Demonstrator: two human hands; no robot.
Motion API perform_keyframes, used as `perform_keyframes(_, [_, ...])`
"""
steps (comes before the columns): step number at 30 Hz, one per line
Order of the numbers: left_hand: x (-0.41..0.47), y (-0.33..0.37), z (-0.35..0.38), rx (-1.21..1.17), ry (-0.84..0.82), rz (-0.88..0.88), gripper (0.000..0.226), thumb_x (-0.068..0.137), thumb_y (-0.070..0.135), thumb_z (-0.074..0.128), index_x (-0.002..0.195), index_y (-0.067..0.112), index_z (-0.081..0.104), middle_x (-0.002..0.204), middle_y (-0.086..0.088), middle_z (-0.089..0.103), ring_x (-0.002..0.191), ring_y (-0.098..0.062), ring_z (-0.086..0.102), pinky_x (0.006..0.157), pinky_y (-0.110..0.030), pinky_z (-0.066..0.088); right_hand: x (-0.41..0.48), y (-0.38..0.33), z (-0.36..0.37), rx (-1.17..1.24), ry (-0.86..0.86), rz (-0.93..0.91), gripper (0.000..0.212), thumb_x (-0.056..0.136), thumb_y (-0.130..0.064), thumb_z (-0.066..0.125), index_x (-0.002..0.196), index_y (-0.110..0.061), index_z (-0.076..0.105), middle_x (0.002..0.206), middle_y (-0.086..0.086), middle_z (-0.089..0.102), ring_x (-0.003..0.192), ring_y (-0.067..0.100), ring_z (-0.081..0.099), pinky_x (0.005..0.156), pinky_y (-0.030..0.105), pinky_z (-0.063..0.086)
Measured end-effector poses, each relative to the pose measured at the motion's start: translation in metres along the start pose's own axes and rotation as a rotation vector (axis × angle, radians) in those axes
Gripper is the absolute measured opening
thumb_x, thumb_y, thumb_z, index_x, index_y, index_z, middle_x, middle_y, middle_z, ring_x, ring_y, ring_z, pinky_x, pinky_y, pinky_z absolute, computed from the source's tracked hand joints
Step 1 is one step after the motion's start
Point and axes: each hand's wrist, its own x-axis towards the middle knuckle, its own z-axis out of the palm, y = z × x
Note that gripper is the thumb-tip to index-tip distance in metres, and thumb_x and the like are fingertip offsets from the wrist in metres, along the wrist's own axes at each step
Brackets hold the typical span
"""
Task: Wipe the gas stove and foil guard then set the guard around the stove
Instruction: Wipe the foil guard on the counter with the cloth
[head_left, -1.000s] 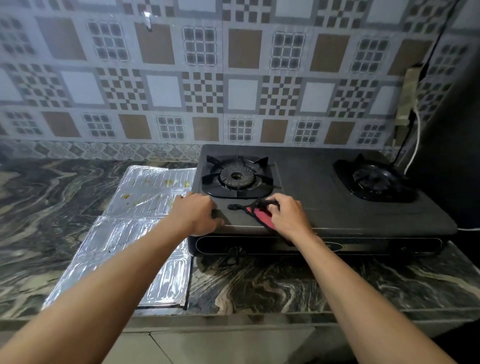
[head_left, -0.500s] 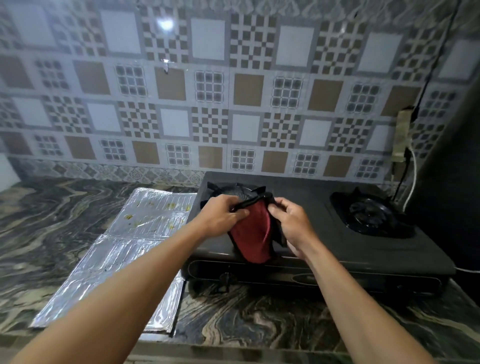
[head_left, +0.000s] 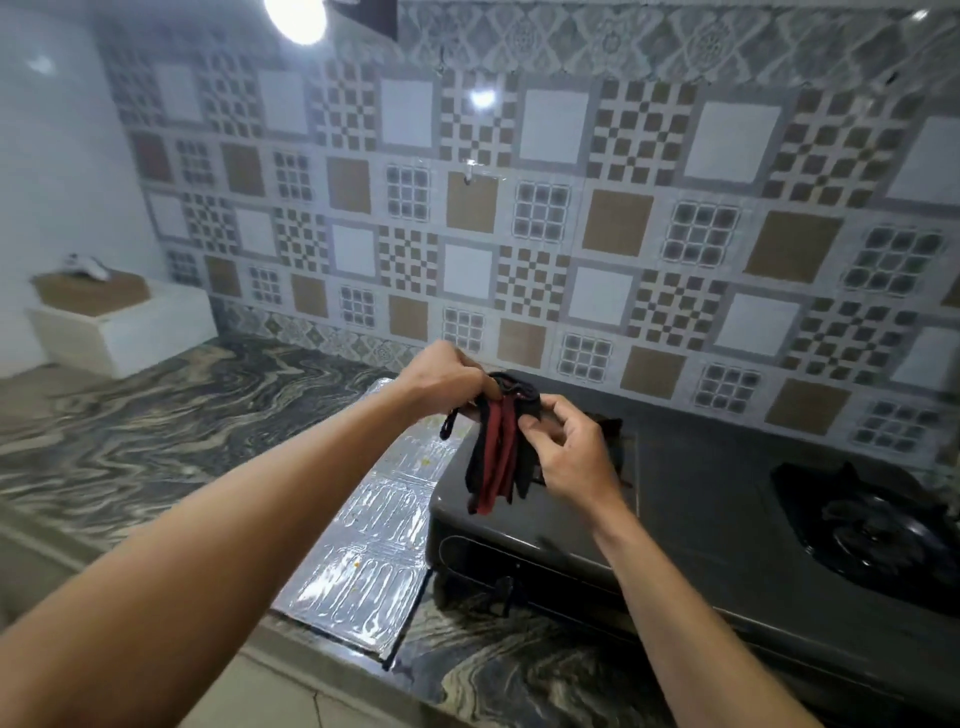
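A red and black cloth (head_left: 496, 457) hangs bunched in the air above the left end of the black two-burner gas stove (head_left: 717, 499). My left hand (head_left: 447, 379) pinches its top edge. My right hand (head_left: 569, 452) grips its right side, fingers curled on the fabric. The silver foil guard (head_left: 374, 551) lies flat and folded on the counter just left of the stove, with small yellow food specks on it. The left burner is mostly hidden behind the cloth and my right hand; the right burner (head_left: 878, 525) is in plain sight.
The dark marbled counter (head_left: 156, 421) runs left to a white box (head_left: 119, 322) by the wall. A patterned tile wall (head_left: 571, 234) stands close behind the stove. A stove knob (head_left: 504, 587) sticks out at the front, near the counter edge.
The cloth has gone from pressed on the stove top to lifted and held by both hands, now bunched narrower. My view has swung up and left.
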Motion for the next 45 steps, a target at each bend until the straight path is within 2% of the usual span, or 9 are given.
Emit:
perform_keyframes(3, [-0.002,-0.006,-0.017,-0.046,0.030,-0.079,0.010,0.082,0.010,0.070,0.072,0.009,0.068,0.059,-0.001,0.069,0.047,-0.007,0.064,0.044,-0.017,0.042,0.000,-0.009,0.020,0.024,-0.084,-0.010,0.015,0.095,-0.027,0.064,0.109,-0.024,0.068,0.101,-0.011,0.075,0.096,0.004,0.069,0.086,0.026,0.051])
perform_keyframes(7, [0.002,-0.021,-0.040,-0.111,0.025,-0.148,0.006,0.081,0.013,0.070,0.084,0.007,0.069,0.069,-0.005,0.068,0.056,-0.011,0.064,0.056,-0.022,0.046,0.008,-0.010,0.046,-0.131,-0.153,-0.007,0.056,0.074,-0.062,0.076,0.120,-0.035,0.059,0.110,-0.013,0.072,0.104,0.006,0.067,0.091,0.037,0.054])
perform_keyframes(13, [0.019,-0.056,-0.087,-0.238,-0.145,-0.123,0.033,0.083,0.021,0.076,0.113,0.006,0.072,0.113,-0.010,0.074,0.094,-0.016,0.072,0.087,-0.030,0.046,0.049,-0.009,0.078,-0.007,-0.198,-0.009,0.027,0.089,-0.021,0.072,0.115,-0.025,0.064,0.109,-0.008,0.074,0.104,0.005,0.068,0.099,0.041,0.052])
perform_keyframes(21, [0.085,-0.117,-0.145,-0.194,-0.266,-0.002,0.056,0.069,0.016,0.084,0.123,0.016,0.069,0.108,-0.004,0.076,0.103,-0.021,0.071,0.103,-0.041,0.048,0.117,0.016,0.139,0.055,-0.213,0.089,0.026,0.094,-0.016,0.064,0.120,-0.017,0.064,0.113,0.003,0.074,0.108,0.018,0.069,0.097,0.049,0.052])
perform_keyframes(29, [0.169,-0.167,-0.195,-0.289,-0.438,0.036,0.031,0.088,0.006,0.067,0.119,0.011,0.069,0.110,-0.014,0.074,0.099,-0.024,0.072,0.087,-0.036,0.052,0.173,0.032,0.212,0.147,0.033,0.210,0.024,0.096,-0.008,0.060,0.119,-0.002,0.065,0.099,0.015,0.075,0.091,0.026,0.074,0.080,0.040,0.061])
perform_keyframes(34, [0.211,-0.188,-0.197,-0.317,-0.457,0.012,0.032,0.088,-0.009,0.059,0.115,0.006,0.068,0.081,-0.006,0.074,0.049,-0.007,0.063,0.048,-0.017,0.047,0.197,0.051,0.238,0.201,0.137,0.306,0.022,0.094,-0.004,0.062,0.114,0.003,0.067,0.101,0.018,0.073,0.086,0.018,0.073,0.070,0.031,0.061])
perform_keyframes(39, [0.255,-0.219,-0.198,-0.264,-0.441,-0.052,0.035,0.082,-0.011,0.052,0.100,0.010,0.073,0.083,-0.005,0.070,0.058,-0.010,0.053,0.053,-0.022,0.049,0.220,0.086,0.244,0.073,0.256,0.338,0.015,0.099,-0.013,0.055,0.104,-0.010,0.069,0.088,0.000,0.075,0.080,0.009,0.070,0.070,0.030,0.059])
perform_keyframes(42, [0.274,-0.240,-0.197,-0.180,-0.387,-0.117,0.028,0.084,-0.004,0.051,0.089,0.016,0.070,0.069,0.002,0.063,0.059,-0.008,0.055,0.054,-0.021,0.049,0.232,0.112,0.253,-0.051,0.268,0.383,0.024,0.095,-0.027,0.058,0.119,-0.026,0.059,0.098,0.015,0.074,0.080,0.021,0.071,0.079,0.042,0.058])
perform_keyframes(45, [0.288,-0.263,-0.193,-0.140,-0.437,-0.180,0.020,0.086,-0.001,0.054,0.086,0.015,0.064,0.067,0.002,0.059,0.061,-0.008,0.055,0.052,-0.020,0.051,0.238,0.136,0.267,-0.120,0.258,0.450,0.028,0.096,-0.030,0.058,0.123,-0.029,0.053,0.100,0.006,0.072,0.083,0.029,0.072,0.080,0.051,0.058])
